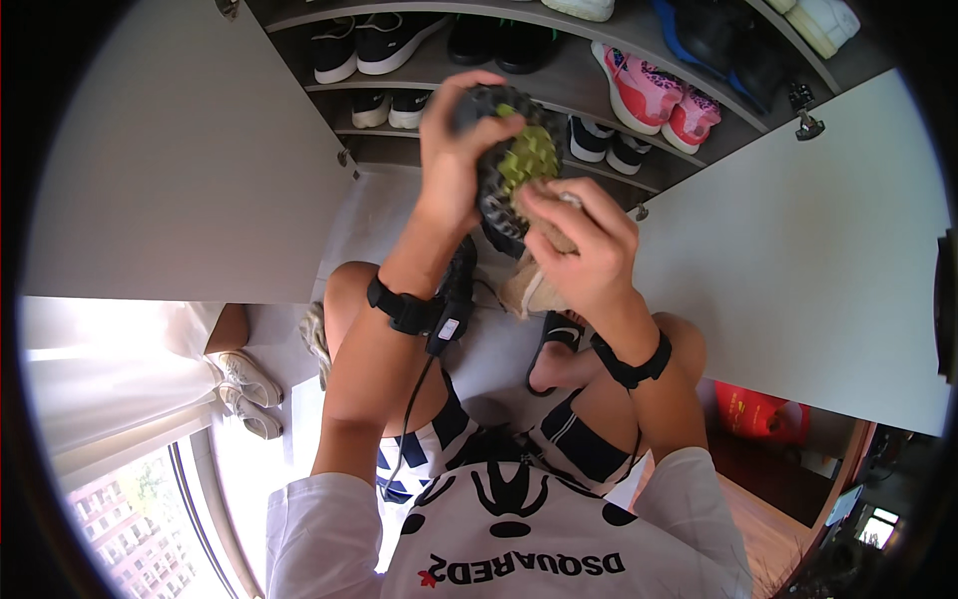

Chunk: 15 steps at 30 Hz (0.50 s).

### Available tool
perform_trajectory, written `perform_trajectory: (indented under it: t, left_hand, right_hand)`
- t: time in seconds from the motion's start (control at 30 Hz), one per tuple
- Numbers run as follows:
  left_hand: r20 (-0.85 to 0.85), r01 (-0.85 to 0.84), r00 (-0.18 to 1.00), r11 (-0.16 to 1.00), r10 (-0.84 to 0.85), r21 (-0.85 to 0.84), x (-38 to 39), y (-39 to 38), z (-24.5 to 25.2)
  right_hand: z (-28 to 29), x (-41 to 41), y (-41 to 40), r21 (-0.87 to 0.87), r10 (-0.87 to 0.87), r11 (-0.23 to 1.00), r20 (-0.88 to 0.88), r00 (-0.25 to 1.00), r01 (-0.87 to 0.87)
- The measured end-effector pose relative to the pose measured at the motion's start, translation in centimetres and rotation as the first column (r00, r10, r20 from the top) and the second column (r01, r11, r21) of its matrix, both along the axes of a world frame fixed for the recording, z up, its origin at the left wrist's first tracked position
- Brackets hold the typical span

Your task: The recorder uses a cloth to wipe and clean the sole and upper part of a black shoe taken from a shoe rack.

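My left hand [453,153] grips a dark shoe [490,161] with its treaded sole turned towards me. Lime-green lugs show in the middle of that sole, with black and grey lugs around them. My right hand [587,239] holds a tan cloth [535,281] against the sole's lower part, and one end of the cloth hangs below my fingers. Both hands are raised in front of the open shoe cabinet. The shoe and my fingertips are slightly blurred. My left fingers behind the shoe are partly hidden.
Several shoes stand on the cabinet shelves [419,84], including pink sneakers [645,90]. Cabinet doors stand open at the left [172,165] and right [786,247]. Off-white shoes [251,393] lie on the floor by the curtain [112,374]. A red bag [760,415] sits low at the right.
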<state>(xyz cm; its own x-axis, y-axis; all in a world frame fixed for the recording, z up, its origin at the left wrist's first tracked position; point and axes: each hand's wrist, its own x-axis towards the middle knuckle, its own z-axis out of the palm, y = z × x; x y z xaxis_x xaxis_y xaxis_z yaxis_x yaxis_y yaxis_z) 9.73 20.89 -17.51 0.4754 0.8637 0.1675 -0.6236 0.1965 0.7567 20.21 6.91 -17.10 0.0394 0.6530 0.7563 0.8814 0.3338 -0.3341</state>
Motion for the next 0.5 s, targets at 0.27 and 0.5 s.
perform_trajectory:
  t: [0.27,0.5]
  left_hand:
    - [0.123,0.104,0.987,0.994,-0.098,-0.038,-2.7,2.1,1.6]
    - [-0.061,0.183,0.983,0.969,-0.175,0.165,-0.9,0.4,0.7]
  right_hand:
    - [-0.4,0.0,-0.9,-0.039,0.085,0.995,-0.086,0.993,-0.088]
    - [1.2,2.0,-0.4,0.122,-0.13,0.982,-0.088,0.988,0.141]
